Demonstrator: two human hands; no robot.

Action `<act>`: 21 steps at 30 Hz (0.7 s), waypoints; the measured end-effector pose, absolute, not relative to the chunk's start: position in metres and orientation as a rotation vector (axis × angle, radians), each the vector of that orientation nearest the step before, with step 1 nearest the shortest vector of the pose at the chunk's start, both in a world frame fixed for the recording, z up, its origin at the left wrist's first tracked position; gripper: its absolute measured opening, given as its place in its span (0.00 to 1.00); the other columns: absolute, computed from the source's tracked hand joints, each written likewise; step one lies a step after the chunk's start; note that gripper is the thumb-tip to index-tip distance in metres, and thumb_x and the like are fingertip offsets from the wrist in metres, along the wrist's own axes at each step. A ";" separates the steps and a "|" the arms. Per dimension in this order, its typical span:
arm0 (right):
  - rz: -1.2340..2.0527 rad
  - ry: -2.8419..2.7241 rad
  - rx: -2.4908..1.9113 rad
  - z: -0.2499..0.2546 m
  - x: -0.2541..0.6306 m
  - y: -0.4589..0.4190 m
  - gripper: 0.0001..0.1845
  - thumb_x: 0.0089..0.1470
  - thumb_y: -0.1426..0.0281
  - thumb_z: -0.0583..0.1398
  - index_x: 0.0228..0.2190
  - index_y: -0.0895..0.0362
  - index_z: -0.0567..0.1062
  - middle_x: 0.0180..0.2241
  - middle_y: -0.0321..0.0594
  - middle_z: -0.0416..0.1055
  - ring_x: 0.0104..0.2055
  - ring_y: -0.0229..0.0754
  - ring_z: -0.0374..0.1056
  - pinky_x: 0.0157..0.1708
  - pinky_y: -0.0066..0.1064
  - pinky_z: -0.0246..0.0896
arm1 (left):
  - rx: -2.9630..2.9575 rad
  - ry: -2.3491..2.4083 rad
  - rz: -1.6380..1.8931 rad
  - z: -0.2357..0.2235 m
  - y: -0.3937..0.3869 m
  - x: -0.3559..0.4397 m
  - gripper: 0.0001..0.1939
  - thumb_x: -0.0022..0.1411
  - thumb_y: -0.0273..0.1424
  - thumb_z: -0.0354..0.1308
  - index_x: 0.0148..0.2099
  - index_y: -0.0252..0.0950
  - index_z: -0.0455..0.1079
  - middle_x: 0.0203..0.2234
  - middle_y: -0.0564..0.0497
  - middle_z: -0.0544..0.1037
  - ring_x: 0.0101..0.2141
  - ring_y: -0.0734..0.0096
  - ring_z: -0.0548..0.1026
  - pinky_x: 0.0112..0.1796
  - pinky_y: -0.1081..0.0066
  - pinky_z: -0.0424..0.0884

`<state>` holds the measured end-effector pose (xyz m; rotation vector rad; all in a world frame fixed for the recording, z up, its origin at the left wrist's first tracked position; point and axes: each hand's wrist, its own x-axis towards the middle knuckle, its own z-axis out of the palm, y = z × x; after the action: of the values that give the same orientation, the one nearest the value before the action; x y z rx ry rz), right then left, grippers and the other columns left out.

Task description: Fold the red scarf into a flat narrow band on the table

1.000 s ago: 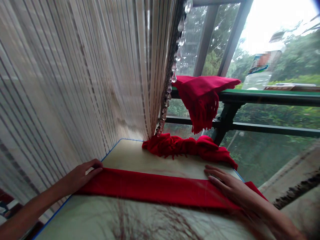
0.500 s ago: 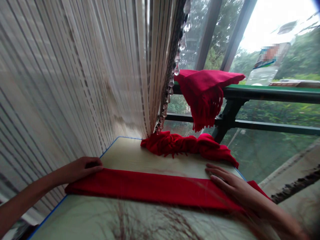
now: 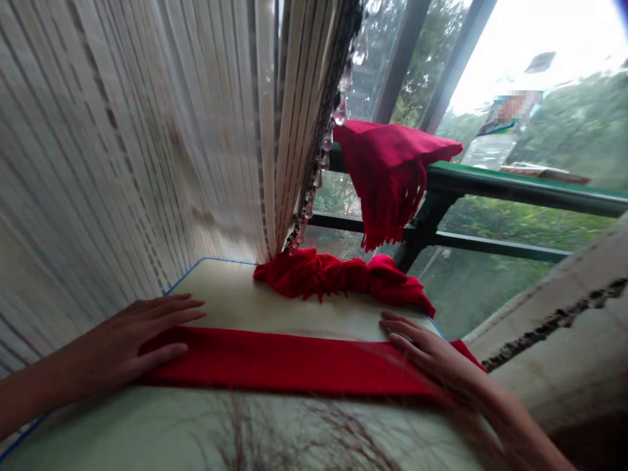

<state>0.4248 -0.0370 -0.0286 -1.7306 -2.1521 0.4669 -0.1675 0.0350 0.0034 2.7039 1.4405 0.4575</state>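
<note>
A red scarf [image 3: 275, 363], folded into a long flat strip, lies across the pale table. My left hand [image 3: 152, 333] rests on its left end, fingers stretched out and thumb apart. Over the right part of the strip lies my right hand [image 3: 422, 347], its fingers extended past the far edge onto the tabletop. Neither hand grips the cloth. The strip's right end shows beyond my right wrist. Behind it, a second red scarf [image 3: 338, 275] sits crumpled at the table's far edge, with some fringe showing.
A fringed red cloth [image 3: 392, 170] hangs over the green railing [image 3: 520, 186] by the window. A clear plastic bottle [image 3: 495, 137] stands on that railing. Striped curtains [image 3: 206, 118] with bead trim hang at left. The pale table [image 3: 220, 288] has a blue edge. Blurred hair strands cross the lower view.
My left hand has let go of the scarf's left end and now lies spread on it. My right hand stays flat on the cloth. The view has shifted slightly.
</note>
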 end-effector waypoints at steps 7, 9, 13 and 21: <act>0.383 -2.177 -1.702 -0.027 0.423 -0.037 0.31 0.69 0.47 0.50 0.63 0.49 0.72 0.68 0.45 0.64 0.69 0.55 0.62 0.68 0.48 0.57 | 2.735 1.326 0.122 -0.028 0.041 -0.155 0.33 0.72 0.51 0.51 0.75 0.61 0.47 0.72 0.59 0.54 0.71 0.48 0.55 0.68 0.42 0.49; 0.367 -2.188 -1.683 -0.026 0.422 -0.036 0.31 0.69 0.47 0.50 0.62 0.49 0.72 0.68 0.45 0.65 0.68 0.55 0.63 0.67 0.48 0.58 | 2.741 1.352 0.171 -0.021 0.045 -0.139 0.34 0.73 0.52 0.49 0.75 0.58 0.46 0.73 0.58 0.51 0.72 0.47 0.52 0.68 0.42 0.48; 0.308 -2.193 -1.682 -0.024 0.421 -0.034 0.30 0.68 0.46 0.51 0.60 0.48 0.74 0.66 0.45 0.68 0.66 0.58 0.65 0.65 0.52 0.59 | 2.814 1.203 0.268 -0.014 0.036 -0.065 0.36 0.75 0.53 0.44 0.77 0.52 0.36 0.74 0.55 0.46 0.73 0.51 0.46 0.70 0.45 0.41; 0.267 -2.164 -1.691 -0.030 0.422 -0.033 0.30 0.69 0.45 0.47 0.63 0.42 0.71 0.68 0.36 0.65 0.72 0.56 0.56 0.69 0.54 0.50 | 2.851 1.004 0.128 -0.035 0.010 0.022 0.37 0.74 0.56 0.46 0.76 0.52 0.40 0.73 0.50 0.48 0.72 0.44 0.47 0.69 0.39 0.43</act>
<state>0.4221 -0.0332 -0.0299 -1.6912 -2.1644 0.2671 0.0221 0.0098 -0.0346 2.8511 1.0038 0.1279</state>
